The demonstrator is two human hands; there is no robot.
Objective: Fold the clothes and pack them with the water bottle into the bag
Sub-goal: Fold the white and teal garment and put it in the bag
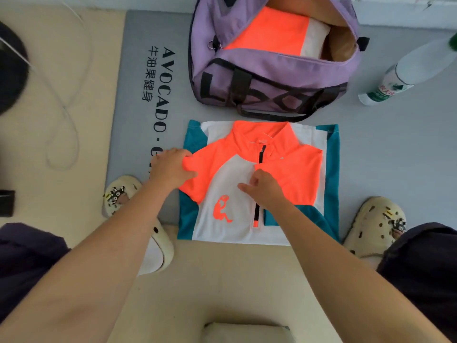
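In the head view, an orange, white and teal zip-neck shirt (257, 184) is spread on the grey mat (138, 70) before the open purple fabric bag (269, 78), its orange sleeve pinched by the left hand (173, 167), its white front pinched by the right hand (267, 191), while the clear plastic water bottle (405, 70) is laid right of the bag.

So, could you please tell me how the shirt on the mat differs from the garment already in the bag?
The shirt on the mat lies outside the purple bag, while the packed garment sits inside it. The shirt on the mat shows its collar, zip and teal parts; the packed garment shows only an orange panel and a white one. The left hand grips the shirt and the right hand rests on it; nothing touches the packed garment. Both are orange and white.
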